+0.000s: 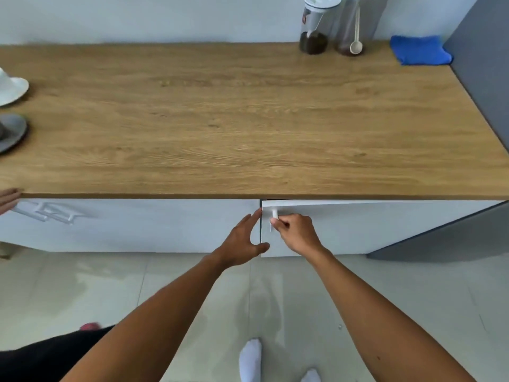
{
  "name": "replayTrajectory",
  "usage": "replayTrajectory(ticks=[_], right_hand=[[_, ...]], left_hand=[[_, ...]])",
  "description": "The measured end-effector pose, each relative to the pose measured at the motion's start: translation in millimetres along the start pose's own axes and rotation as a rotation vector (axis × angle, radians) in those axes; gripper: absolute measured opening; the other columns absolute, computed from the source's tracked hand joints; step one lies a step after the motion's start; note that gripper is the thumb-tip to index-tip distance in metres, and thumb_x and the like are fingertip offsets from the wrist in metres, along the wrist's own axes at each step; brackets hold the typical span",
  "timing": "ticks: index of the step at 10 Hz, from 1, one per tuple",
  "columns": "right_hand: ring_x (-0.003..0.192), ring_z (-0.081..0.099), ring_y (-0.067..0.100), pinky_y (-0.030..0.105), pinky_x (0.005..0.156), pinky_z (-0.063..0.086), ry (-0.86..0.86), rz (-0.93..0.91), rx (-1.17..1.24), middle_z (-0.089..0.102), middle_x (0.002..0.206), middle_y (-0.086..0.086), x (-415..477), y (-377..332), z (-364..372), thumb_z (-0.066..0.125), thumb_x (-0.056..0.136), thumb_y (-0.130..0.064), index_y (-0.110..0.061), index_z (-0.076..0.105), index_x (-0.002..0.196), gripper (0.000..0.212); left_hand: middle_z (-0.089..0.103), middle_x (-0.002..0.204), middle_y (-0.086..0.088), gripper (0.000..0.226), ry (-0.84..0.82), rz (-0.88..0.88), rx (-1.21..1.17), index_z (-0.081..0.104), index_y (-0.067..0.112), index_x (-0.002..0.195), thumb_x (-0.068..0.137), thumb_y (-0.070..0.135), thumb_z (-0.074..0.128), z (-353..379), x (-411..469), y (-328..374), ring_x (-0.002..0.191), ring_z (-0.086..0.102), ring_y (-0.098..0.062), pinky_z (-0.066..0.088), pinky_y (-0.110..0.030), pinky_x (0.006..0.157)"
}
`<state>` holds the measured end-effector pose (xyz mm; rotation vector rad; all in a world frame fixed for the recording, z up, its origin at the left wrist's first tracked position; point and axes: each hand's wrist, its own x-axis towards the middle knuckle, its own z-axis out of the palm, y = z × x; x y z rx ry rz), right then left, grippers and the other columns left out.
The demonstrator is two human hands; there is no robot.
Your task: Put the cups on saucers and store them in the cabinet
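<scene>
Under the wooden countertop, my right hand grips the white handle of the right cabinet door, which stands slightly ajar. My left hand is spread open, its fingertips at the left edge of that door. At the far left of the counter a white cup on a white saucer and a grey saucer are cut off by the frame edge.
Two clear jars with dark contents and a scoop stand at the back right beside a folded blue cloth. A grey wall panel bounds the right side. Another person's hand rests at the counter's left edge near a drawer handle.
</scene>
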<state>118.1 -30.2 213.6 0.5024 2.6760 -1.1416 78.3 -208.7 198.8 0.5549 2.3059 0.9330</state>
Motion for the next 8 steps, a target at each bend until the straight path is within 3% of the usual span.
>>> replayTrajectory(ticks=[2,5,6,7,8], right_hand=[[0.048,0.043,0.011,0.029,0.050,0.031,0.018,0.006,-0.019,0.044,0.047,-0.007,25,-2,-2,0.057,0.096,-0.048,-0.023,0.060,0.066,0.039],[0.059,0.056,0.013,0.024,0.049,0.034,0.018,0.001,-0.031,0.056,0.057,-0.011,27,3,0,0.054,0.095,-0.054,-0.022,0.073,0.086,0.038],[0.083,0.066,0.017,0.028,0.061,0.046,-0.020,-0.013,-0.022,0.071,0.087,-0.007,23,4,-1,0.050,0.095,-0.057,-0.024,0.072,0.099,0.040],[0.113,0.063,0.020,0.037,0.084,0.052,-0.044,-0.048,-0.042,0.067,0.126,-0.003,13,12,1,0.044,0.094,-0.062,-0.027,0.063,0.125,0.050],[0.136,0.044,0.025,0.043,0.101,0.042,-0.059,-0.041,-0.093,0.048,0.150,0.001,2,20,-3,0.039,0.094,-0.067,-0.025,0.042,0.147,0.068]], left_hand=[[0.023,0.161,0.005,0.088,0.024,0.016,0.006,0.013,0.030,0.155,0.086,0.040,0.067,-5,12,1,0.149,0.018,-0.018,0.024,-0.038,0.117],[0.022,0.162,0.006,0.087,0.026,0.001,0.002,0.013,0.032,0.155,0.086,0.043,0.065,-1,14,-2,0.149,0.018,-0.018,0.023,-0.037,0.115],[0.022,0.162,0.006,0.088,0.021,-0.012,-0.009,0.012,0.033,0.155,0.086,0.045,0.066,-3,11,2,0.148,0.021,-0.019,0.025,-0.038,0.114],[0.017,0.163,0.008,0.089,0.014,-0.011,-0.004,0.009,0.036,0.155,0.086,0.048,0.065,0,5,2,0.149,0.015,-0.020,0.023,-0.043,0.116],[0.013,0.164,0.008,0.091,-0.009,-0.047,0.022,0.005,0.037,0.155,0.086,0.051,0.064,3,-4,5,0.151,0.005,-0.020,0.017,-0.045,0.118]])
